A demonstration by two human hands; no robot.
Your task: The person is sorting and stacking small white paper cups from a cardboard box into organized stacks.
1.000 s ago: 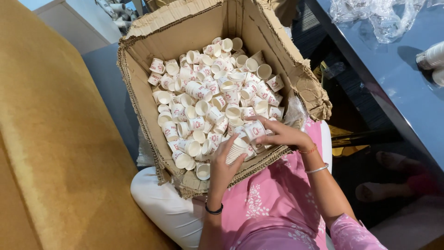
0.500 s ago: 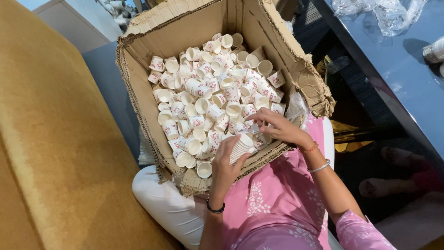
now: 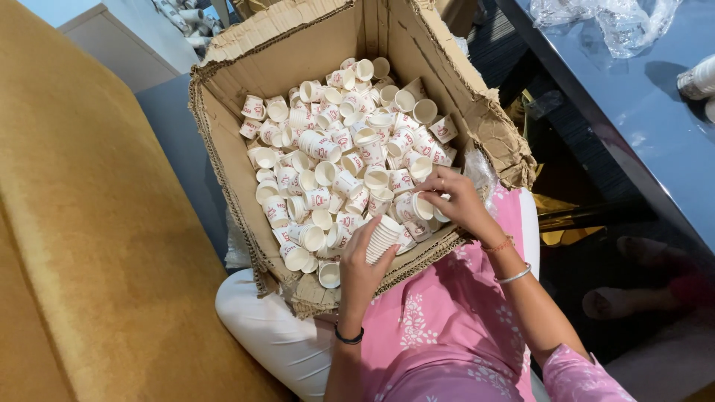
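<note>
Seated person with a torn cardboard box (image 3: 223,141) resting on the lap, tilted toward the body so its loose paper cups (image 3: 328,149) lie within reach. The left hand (image 3: 363,269), wrist bent upward, has its grip clamped around a nested stack of cups (image 3: 383,237) at the box's near edge. The right hand (image 3: 454,199), palm down, pinches a single cup (image 3: 421,206) just beside the stack.

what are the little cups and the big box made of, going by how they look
The small cups look like thin matte paper, white with red print and rolled rims; the stack in the left hand nests tightly. The box is brown corrugated cardboard: its torn edges show the fluted layer.
</note>
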